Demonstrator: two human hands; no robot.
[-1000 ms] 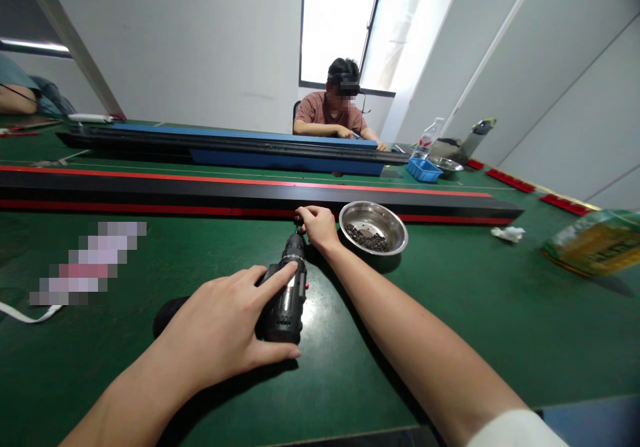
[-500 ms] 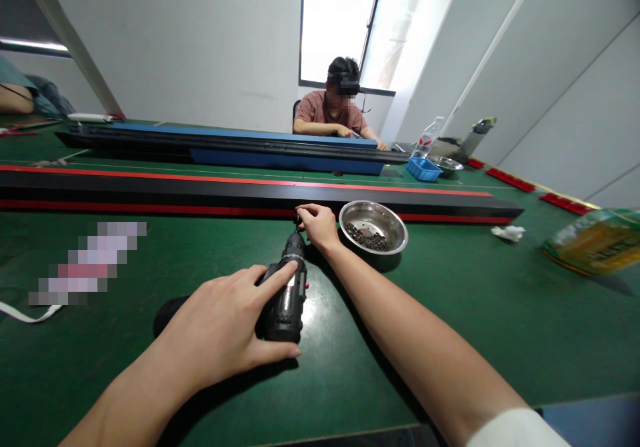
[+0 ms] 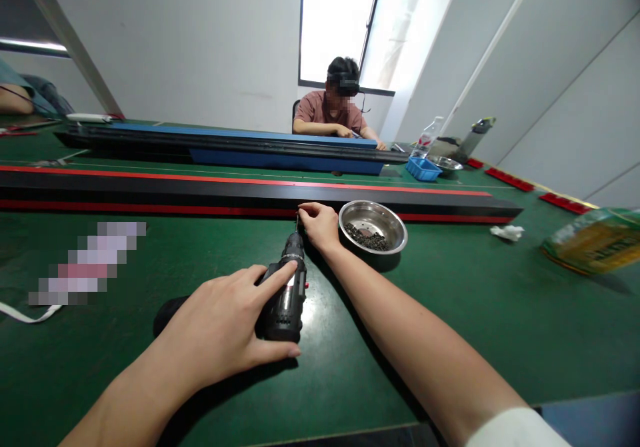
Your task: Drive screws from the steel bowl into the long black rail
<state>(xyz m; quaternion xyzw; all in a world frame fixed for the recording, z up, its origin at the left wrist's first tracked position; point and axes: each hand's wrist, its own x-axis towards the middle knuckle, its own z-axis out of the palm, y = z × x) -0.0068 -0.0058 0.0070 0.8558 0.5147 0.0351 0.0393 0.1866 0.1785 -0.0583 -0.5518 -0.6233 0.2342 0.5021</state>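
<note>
My left hand (image 3: 227,324) is wrapped round a black cordless drill (image 3: 290,290) that lies on its side on the green table. The drill's bit (image 3: 297,224) points away from me at the near red edge of a long black and red bar (image 3: 240,194). At the bit's tip, my right hand (image 3: 320,226) has its thumb and fingers pinched together; whatever is between them is too small to make out. Just right of that hand stands a steel bowl (image 3: 397,237) with small dark screws (image 3: 369,237) in it.
Behind the bar lie long black and blue bars (image 3: 285,160). A co-worker (image 3: 330,110) sits across the table. At the right are a blue basket (image 3: 423,169), a plastic bottle (image 3: 429,137), a crumpled tissue (image 3: 507,233) and a yellow-green plastic pack (image 3: 595,240).
My right fingertips have shifted very slightly right, and more of the bit shows beside them. The left hand and the drill look unmoved.
</note>
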